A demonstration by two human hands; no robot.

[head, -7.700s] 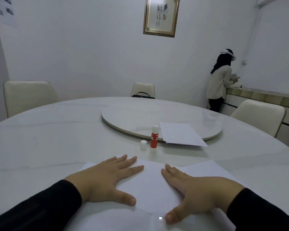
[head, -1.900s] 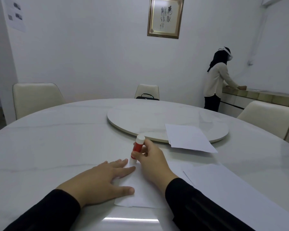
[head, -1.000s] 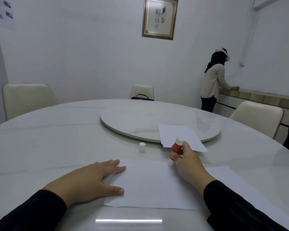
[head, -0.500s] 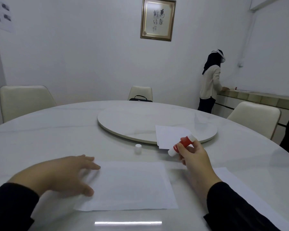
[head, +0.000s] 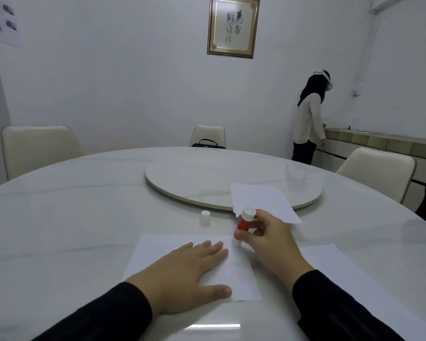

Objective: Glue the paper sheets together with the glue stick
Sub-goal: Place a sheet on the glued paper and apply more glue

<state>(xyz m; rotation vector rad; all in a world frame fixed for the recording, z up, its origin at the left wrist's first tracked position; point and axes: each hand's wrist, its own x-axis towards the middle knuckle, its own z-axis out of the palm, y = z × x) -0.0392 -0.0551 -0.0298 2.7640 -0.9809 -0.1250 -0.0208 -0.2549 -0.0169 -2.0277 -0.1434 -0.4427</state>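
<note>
White round table (head: 71, 217), left hand (head: 182, 271) flat on sheet (head: 158, 252), right hand (head: 268, 244) grip holding glue stick (head: 244, 221) at sheet's far edge

Red glue stick (head: 244, 221) seemingly on sheet (head: 155, 249)

Dim, even indoor light with a cool grey-blue cast fills the room; the white wall (head: 108, 82) reads as grey. A bright rectangular glare strip sits on the glossy tabletop (head: 59, 217) at the near edge, showing a light source overhead. Shadows are soft and faint: a pale one lies under the right hand (head: 271, 242) and beside the glue stick (head: 244, 221), another under the left hand (head: 182, 274). The wide-angle lens bends the tabletop's rim into a strong curve and stretches the black sleeves (head: 96, 316) at the bottom corners. The right hand's fingers (head: 244, 235) look slightly motion-blurred; the framed picture (head: 233, 25) is soft, its marks unreadable
</note>
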